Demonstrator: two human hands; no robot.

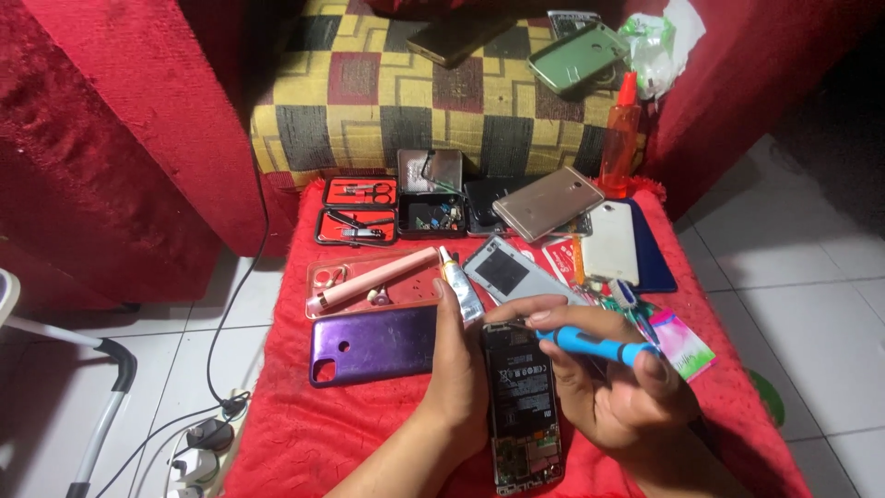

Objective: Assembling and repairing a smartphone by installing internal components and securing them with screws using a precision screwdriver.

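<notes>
Opened black smartphone, back cover off, is lain flat on red cloth between both hands. It is pinned along its edge by the left hand; the right hand is clamped on a blue-handled screwdriver, tip at the phone's top. Purple back cover is parked left of the left hand.

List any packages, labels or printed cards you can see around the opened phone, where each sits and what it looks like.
Label on the black battery of the opened phone: between left hand and right hand, white print and symbols on black.
Pink and green printed card: right of the blue-handled screwdriver, rectangular.
Small white glue tube: above the left hand, slim, angled.
Clear crumpled wrapper with green print: top right, on the red cloth.
</notes>
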